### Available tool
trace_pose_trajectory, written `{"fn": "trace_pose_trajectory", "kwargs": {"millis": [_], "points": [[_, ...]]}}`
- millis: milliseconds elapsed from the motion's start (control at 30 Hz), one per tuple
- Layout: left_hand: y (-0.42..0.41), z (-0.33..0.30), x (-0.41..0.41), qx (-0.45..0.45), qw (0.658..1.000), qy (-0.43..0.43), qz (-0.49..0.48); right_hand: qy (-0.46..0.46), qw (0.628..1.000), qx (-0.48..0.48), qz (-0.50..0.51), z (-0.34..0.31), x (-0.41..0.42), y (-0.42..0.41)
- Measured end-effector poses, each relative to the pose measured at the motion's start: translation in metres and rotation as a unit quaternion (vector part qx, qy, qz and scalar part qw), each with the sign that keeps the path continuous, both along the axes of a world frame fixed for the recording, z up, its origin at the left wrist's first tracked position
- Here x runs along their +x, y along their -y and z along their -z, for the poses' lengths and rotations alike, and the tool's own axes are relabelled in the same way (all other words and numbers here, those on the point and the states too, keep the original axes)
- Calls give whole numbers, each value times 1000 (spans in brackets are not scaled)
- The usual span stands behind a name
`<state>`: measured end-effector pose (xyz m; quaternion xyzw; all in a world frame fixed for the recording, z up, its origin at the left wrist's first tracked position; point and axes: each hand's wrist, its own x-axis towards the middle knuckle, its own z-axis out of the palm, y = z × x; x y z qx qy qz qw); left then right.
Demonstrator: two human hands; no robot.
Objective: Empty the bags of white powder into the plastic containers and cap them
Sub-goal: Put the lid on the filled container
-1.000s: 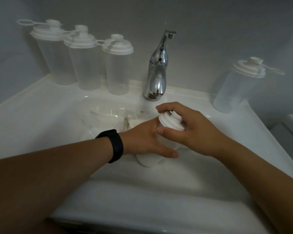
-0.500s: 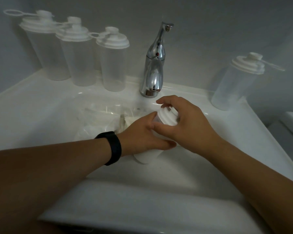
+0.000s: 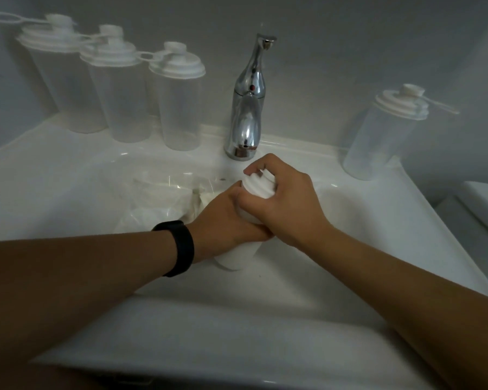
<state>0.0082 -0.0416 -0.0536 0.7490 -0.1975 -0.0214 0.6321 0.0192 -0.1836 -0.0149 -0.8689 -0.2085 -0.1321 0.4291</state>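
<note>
No legible markings, my left hand (image 3: 223, 218) gripping powder-filled container (image 3: 237, 254) in white sink (image 3: 68, 192), right hand (image 3: 288, 206) clasping its cap (image 3: 258, 184), grey wall (image 3: 335, 38) behind.

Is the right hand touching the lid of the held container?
Touching. Head view: right hand fingers curl around the white lid, gripping it directly atop the container.

five lidded containers (image 3: 178, 102), two powder bags (image 3: 158, 198), one faucet (image 3: 248, 108), two hands (image 3: 279, 204)
</note>
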Motion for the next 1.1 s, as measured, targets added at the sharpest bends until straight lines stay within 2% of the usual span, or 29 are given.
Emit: {"fn": "trace_pose_trajectory", "kwargs": {"millis": [233, 333, 433, 500, 600, 733, 867, 1033, 1100], "points": [[-9, -8, -3, 45, 999, 1, 14, -13, 996, -51, -76, -7, 1, 1], [-13, -10, -6, 54, 998, -6, 19, 14, 995, -49, -82, -2, -2, -1], [-7, -16, -6, 80, 997, 4, 22, 11, 997, -10, -80, 3, -3, 7], [-1, -19, -4, 109, 994, 8, 27, -23, 995, 28, -88, 2, -6, 15], [-5, -17, -1, 136, 989, -46, 27, -95, 986, 86, -104, -7, -3, 23], [-9, -5, 2, 208, 977, -53, 15, -139, 986, 13, -89, -17, 15, 35], [0, -1, 1, 227, 973, -42, -8, -158, 985, -1, -65, -15, 15, 43], [6, 0, -4, 222, 971, 23, -84, -154, 987, -52, -13, -17, 19, 43], [6, 0, -5, 223, 972, 17, -70, -145, 985, -88, -17, -18, 19, 45]]}}
